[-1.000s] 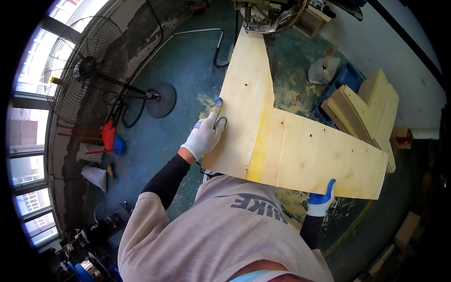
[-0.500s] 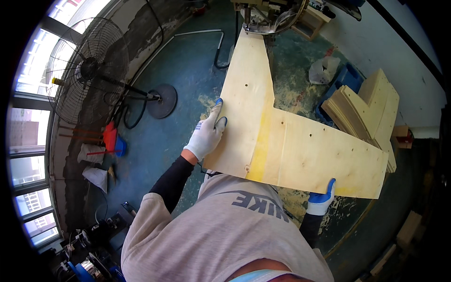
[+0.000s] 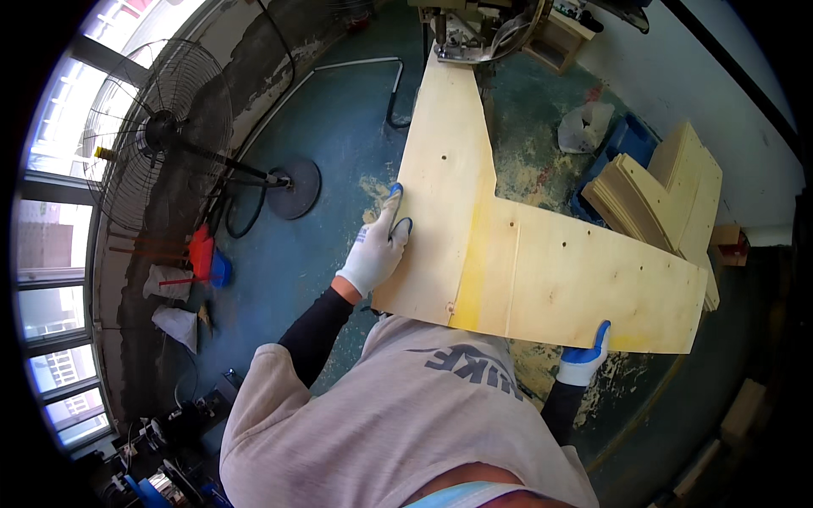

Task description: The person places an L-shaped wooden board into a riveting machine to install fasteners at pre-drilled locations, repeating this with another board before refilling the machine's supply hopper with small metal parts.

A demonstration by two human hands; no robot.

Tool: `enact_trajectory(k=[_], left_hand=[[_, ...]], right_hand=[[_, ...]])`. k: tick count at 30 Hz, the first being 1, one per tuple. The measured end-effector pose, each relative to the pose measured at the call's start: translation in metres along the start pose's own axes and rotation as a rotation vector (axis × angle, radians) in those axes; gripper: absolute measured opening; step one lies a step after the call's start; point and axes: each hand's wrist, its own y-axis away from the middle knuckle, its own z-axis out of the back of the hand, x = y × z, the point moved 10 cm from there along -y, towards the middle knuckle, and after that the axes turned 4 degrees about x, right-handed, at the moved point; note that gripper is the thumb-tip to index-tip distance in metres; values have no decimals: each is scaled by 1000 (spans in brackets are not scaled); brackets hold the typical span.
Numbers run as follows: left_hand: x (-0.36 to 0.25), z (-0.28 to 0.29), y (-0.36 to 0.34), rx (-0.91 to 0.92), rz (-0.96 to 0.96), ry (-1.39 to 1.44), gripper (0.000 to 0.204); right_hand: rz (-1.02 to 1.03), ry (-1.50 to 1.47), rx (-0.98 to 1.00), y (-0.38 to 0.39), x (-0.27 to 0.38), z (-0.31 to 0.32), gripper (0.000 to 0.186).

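Note:
A large L-shaped plywood panel (image 3: 584,275) with small dark holes and a yellow streak spans the space before my body. Its narrow far end lies at the metal base of a machine (image 3: 461,46), under the machine's head. My left hand (image 3: 378,245), in a white glove with blue fingertips, grips the panel's left edge. Two of its digits show at the edge, and the rest are hidden. Along the near edge, my right hand (image 3: 583,357) holds the panel's right arm. Its blue thumb presses on top, while the fingers are out of sight underneath.
Similar plywood pieces (image 3: 648,199) are stacked at the right, beside a blue bin (image 3: 628,140) and a white bag (image 3: 586,127). A standing fan (image 3: 161,131) with a round base (image 3: 292,189) is on the left by the windows. Sawdust-like debris covers parts of the green floor.
The panel has turned very slightly, its right arm shifting a little right and away from me. Both hands keep their hold and move with it; the view shifts slightly.

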Motion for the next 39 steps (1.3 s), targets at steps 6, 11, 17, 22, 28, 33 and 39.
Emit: enact_trajectory(k=[6, 11, 17, 22, 28, 33, 39], left_hand=[[2, -1, 5, 30, 119, 108, 62], [2, 1, 5, -14, 68, 47, 59], [8, -2, 5, 12, 127, 171, 60], [7, -2, 5, -4, 99, 146, 59], [6, 0, 5, 46, 209, 169, 60], [15, -6, 7, -9, 119, 164, 60], [24, -4, 6, -69, 102, 278, 61]], right_hand=[[1, 65, 51, -4, 7, 0, 48], [0, 1, 5, -6, -8, 6, 49], [-33, 7, 37, -11, -12, 14, 48], [-39, -7, 45, -15, -15, 12, 48], [-61, -55, 34, -19, -24, 20, 49], [-81, -73, 16, -24, -36, 27, 52], [115, 21, 139, 7, 63, -65, 49]])
